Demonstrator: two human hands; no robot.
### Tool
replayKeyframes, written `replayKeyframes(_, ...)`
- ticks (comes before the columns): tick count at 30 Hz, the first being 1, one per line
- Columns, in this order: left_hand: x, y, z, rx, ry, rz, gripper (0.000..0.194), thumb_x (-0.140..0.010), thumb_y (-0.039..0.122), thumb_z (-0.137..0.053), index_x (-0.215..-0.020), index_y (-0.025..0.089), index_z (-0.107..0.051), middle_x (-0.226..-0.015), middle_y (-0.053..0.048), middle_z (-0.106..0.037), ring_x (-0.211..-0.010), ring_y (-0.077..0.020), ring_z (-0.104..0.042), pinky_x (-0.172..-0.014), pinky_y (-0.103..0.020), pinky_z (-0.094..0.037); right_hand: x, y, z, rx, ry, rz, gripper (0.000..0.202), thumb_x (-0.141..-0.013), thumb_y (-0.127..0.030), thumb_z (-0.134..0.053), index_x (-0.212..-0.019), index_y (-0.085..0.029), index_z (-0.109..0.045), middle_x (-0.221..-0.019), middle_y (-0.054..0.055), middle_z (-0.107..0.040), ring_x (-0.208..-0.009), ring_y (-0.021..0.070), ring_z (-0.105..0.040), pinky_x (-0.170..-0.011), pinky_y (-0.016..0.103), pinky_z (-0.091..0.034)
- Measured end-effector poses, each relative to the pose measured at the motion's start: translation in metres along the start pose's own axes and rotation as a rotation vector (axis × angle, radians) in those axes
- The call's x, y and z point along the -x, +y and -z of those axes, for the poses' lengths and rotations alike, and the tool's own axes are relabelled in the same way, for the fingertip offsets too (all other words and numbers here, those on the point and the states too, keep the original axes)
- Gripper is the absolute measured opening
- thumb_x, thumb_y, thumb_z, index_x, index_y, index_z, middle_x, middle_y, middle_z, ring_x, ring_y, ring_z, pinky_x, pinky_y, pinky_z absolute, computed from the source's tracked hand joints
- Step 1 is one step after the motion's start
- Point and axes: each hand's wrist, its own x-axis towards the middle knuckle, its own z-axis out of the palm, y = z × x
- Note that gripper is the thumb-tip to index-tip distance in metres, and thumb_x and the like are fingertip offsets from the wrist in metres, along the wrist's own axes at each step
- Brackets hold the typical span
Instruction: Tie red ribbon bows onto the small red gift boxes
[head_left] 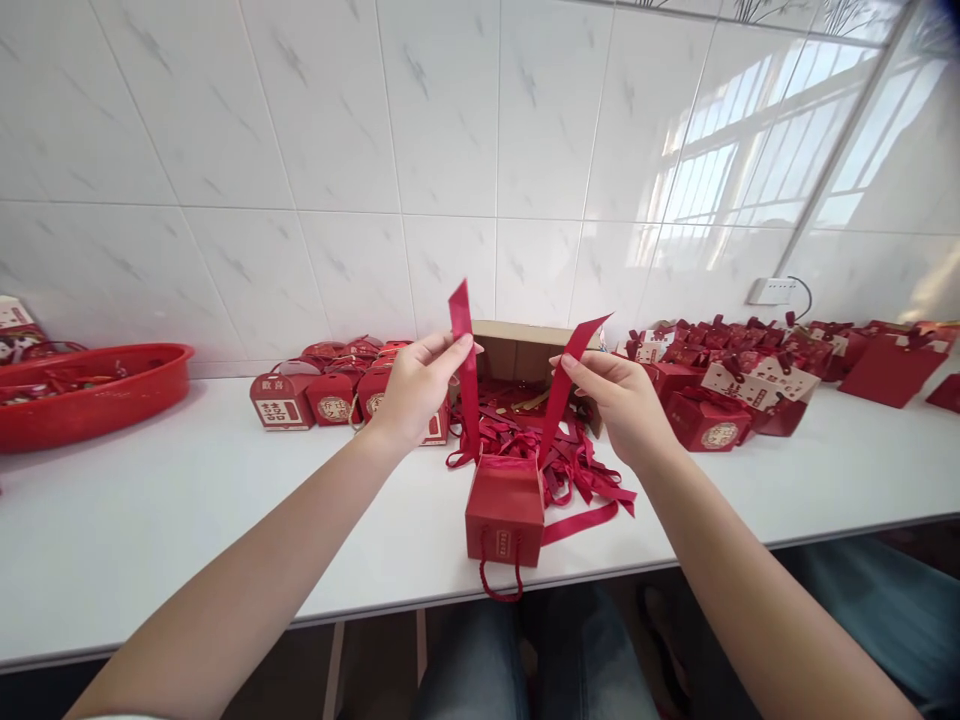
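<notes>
A red gift box (504, 505) stands near the table's front edge, a rope handle (501, 592) drooping from its near side. From its top a red ribbon (556, 402) rises in two ends spread in a V. My left hand (424, 385) pinches the left end, with a short tail sticking up above the fingers. The right end is pinched in my right hand (611, 395), its tip folding over to the right. Behind the box lies a heap of loose red ribbons (577, 465), spilling from an open cardboard box (517, 350).
Several red gift boxes (281, 400) line the wall on the left, beside a red plastic basin (142, 390). More finished-looking red boxes (712, 420) crowd the right side. A white power socket (772, 291) sits on the tiled wall. Another person's leg (877, 600) shows at lower right.
</notes>
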Motion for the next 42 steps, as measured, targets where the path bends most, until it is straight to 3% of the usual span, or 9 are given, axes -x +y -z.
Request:
replayKeyframes(6, 0.003, 0.005, -0.011, -0.066, -0.053, -0.093, 0.029, -0.077, 0.044, -0.068, -0.085, 0.017, -0.071, -0.093, -0.006, -0.071, -0.095, -0.0194, -0.062, -0.088, -0.028, -0.046, 0.000, -0.009, 0.001, 0.072, -0.010, -0.030, 0.030, -0.072, -0.047, -0.071, -0.085, -0.020, -0.075, -0.079, 0.004, -0.072, -0.078, 0.0168, -0.063, -0.072, 0.030, -0.048)
replayKeyframes(11, 0.004, 0.007, -0.017, -0.118, -0.149, -0.089, 0.032, -0.085, 0.049, -0.055, -0.083, 0.018, -0.063, -0.067, -0.001, -0.065, -0.068, -0.0148, -0.061, -0.069, -0.026, -0.047, -0.005, -0.007, -0.003, -0.117, -0.049, -0.111, 0.030, -0.069, -0.044, -0.073, -0.079, -0.016, -0.072, -0.076, 0.005, -0.071, -0.074, 0.0160, -0.066, -0.073, 0.031, -0.052)
replayKeyframes(15, 0.004, 0.007, -0.022, -0.177, -0.217, -0.130, 0.034, -0.088, 0.048, -0.050, -0.078, 0.018, -0.059, -0.061, 0.000, -0.059, -0.061, -0.0121, -0.054, -0.063, -0.024, -0.043, -0.012, -0.007, -0.012, -0.145, -0.075, -0.165, 0.029, -0.067, -0.040, -0.076, -0.081, -0.015, -0.069, -0.071, 0.004, -0.069, -0.063, 0.0145, -0.066, -0.065, 0.030, -0.054)
replayKeyframes(21, 0.003, 0.009, -0.026, -0.239, -0.272, -0.136, 0.032, -0.086, 0.044, -0.054, -0.070, 0.017, -0.058, -0.058, 0.001, -0.056, -0.059, -0.0124, -0.054, -0.064, -0.025, -0.043, -0.017, -0.005, -0.027, -0.154, -0.137, -0.121, 0.024, -0.068, -0.035, -0.073, -0.083, -0.016, -0.068, -0.066, 0.001, -0.067, -0.061, 0.0135, -0.063, -0.060, 0.027, -0.052)
replayKeyframes(25, -0.002, 0.008, -0.025, -0.242, -0.276, -0.105, 0.027, -0.083, 0.039, -0.059, -0.069, 0.016, -0.060, -0.056, 0.002, -0.055, -0.052, -0.0107, -0.048, -0.054, -0.025, -0.037, -0.018, -0.002, -0.032, -0.158, -0.282, -0.009, 0.015, -0.071, -0.029, -0.069, -0.079, -0.016, -0.069, -0.064, -0.001, -0.063, -0.057, 0.0093, -0.056, -0.059, 0.023, -0.047)
replayKeyframes(30, -0.008, 0.002, -0.019, -0.139, -0.341, -0.015, 0.013, -0.077, 0.026, -0.065, -0.078, 0.015, -0.060, -0.066, 0.000, -0.062, -0.053, -0.0093, -0.050, -0.054, -0.023, -0.037, -0.018, 0.002, -0.032, -0.069, -0.278, 0.036, 0.026, -0.077, -0.042, -0.066, -0.080, -0.016, -0.069, -0.065, -0.001, -0.061, -0.053, 0.0075, -0.052, -0.052, 0.021, -0.044)
replayKeyframes(33, -0.008, -0.001, -0.013, 0.028, -0.298, 0.129, 0.018, -0.076, 0.014, -0.059, -0.095, 0.016, -0.057, -0.058, 0.003, -0.057, -0.057, -0.0114, -0.055, -0.060, -0.024, -0.043, -0.018, 0.009, -0.024, 0.110, -0.302, 0.204, 0.025, -0.083, -0.041, -0.060, -0.086, -0.018, -0.070, -0.073, 0.002, -0.067, -0.065, 0.0122, -0.061, -0.063, 0.026, -0.052)
replayKeyframes(38, -0.005, -0.001, -0.005, 0.273, -0.286, 0.425, 0.021, -0.075, 0.004, -0.051, -0.093, 0.013, -0.057, -0.059, 0.000, -0.059, -0.056, -0.0111, -0.056, -0.059, -0.023, -0.047, -0.020, 0.021, -0.004, 0.614, -0.407, 0.838, 0.024, -0.093, -0.024, -0.047, -0.100, -0.022, -0.070, -0.099, 0.008, -0.069, -0.095, 0.0193, -0.063, -0.082, 0.036, -0.054)
replayKeyframes(42, -0.002, -0.005, -0.006, 0.363, -0.333, 0.509, 0.016, -0.083, 0.013, -0.045, -0.089, 0.012, -0.060, -0.064, -0.005, -0.063, -0.063, -0.0143, -0.062, -0.067, -0.027, -0.050, -0.023, 0.022, -0.001, 0.761, -0.419, 1.029, 0.028, -0.094, -0.019, -0.043, -0.105, -0.020, -0.068, -0.097, 0.009, -0.069, -0.103, 0.0214, -0.061, -0.086, 0.039, -0.055)
